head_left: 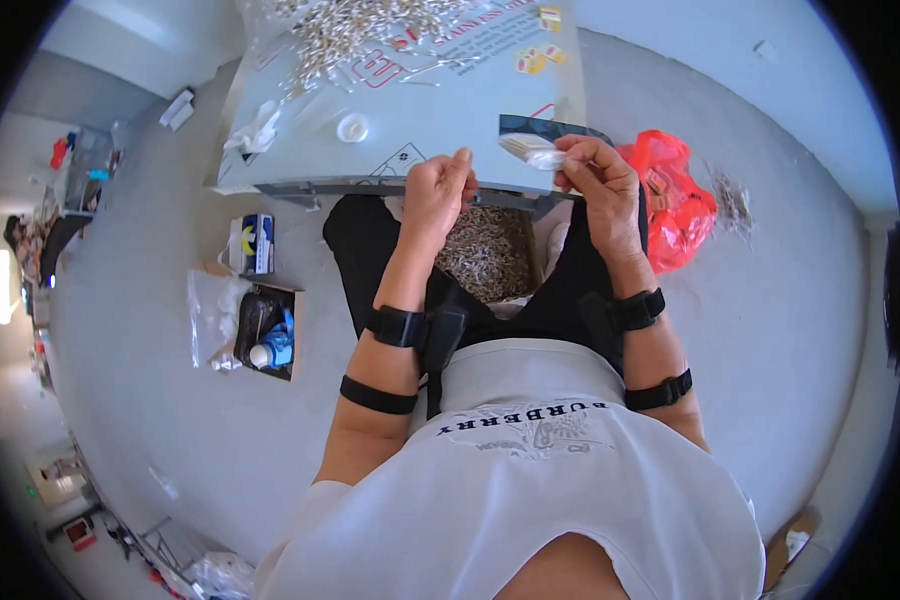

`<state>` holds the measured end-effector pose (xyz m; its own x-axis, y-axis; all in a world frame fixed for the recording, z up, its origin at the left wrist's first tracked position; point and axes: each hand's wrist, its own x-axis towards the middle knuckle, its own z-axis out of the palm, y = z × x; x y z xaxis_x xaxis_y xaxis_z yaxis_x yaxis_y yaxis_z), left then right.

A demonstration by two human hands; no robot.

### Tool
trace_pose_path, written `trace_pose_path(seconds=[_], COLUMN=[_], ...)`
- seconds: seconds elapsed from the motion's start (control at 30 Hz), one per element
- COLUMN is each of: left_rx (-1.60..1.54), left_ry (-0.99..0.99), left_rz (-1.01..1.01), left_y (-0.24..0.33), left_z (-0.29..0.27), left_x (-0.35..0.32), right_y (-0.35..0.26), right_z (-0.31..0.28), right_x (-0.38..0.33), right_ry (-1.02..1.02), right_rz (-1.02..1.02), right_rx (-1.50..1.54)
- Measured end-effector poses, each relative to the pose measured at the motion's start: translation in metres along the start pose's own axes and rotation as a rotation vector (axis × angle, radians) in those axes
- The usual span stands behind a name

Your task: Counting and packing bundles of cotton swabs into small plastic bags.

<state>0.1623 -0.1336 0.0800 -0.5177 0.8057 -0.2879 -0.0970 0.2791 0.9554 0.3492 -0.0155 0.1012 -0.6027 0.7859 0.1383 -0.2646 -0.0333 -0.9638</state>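
My right hand [602, 185] pinches a small bundle of thin pale sticks [530, 148], partly in shiny clear wrap, above the table's near edge. A dark flat piece [555, 127] lies behind that bundle. To its left, my left hand [436, 192] is closed with the thumb on top; whatever its fingers hold, if anything, is hidden. A box of small loose pieces [485, 255], brownish and silvery, stands between my knees, under both hands. On the pale table [310, 150] near my left hand is a small round white object [352, 127], perhaps a tape roll.
A heap of small thin pieces [370, 40] on clear plastic covers the table's far side. Crumpled white tissue [258, 130] lies at its left edge. A red plastic bag [670, 200] and scattered sticks [732, 205] are at right. Left stand a carton [255, 243] and an open box [285, 365].
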Motion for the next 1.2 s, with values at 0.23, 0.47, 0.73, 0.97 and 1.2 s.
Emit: trace_pose_path(seconds=[0.23, 0.47, 0.73, 0.97, 1.2], left_rx=[-0.834, -0.504, 0.016, 0.177, 0.245], left_ry=[-0.034, -0.06, -0.1, -0.107, -0.04], left_rz=[0.01, 0.278, 0.778, 0.892, 0.994], left_y=[0.014, 0.022, 0.049, 0.064, 0.061], left_z=[0.054, 0.052, 0.047, 0.05, 0.047], left_x=[-0.017, -0.033, -0.046, -0.054, -0.052], right_y=[-0.007, -0.007, -0.005, -0.008, -0.013], right_z=[-0.002, -0.001, 0.0, 0.002, 0.008], right_x=[-0.023, -0.016, -0.018, -0.022, -0.023], right_ry=[-0.276, -0.184, -0.276, -0.183, -0.199], right_rz=[-0.103, 0.236, 0.045, -0.051, -0.11], right_rx=[-0.235, -0.024, 0.079, -0.009, -0.044])
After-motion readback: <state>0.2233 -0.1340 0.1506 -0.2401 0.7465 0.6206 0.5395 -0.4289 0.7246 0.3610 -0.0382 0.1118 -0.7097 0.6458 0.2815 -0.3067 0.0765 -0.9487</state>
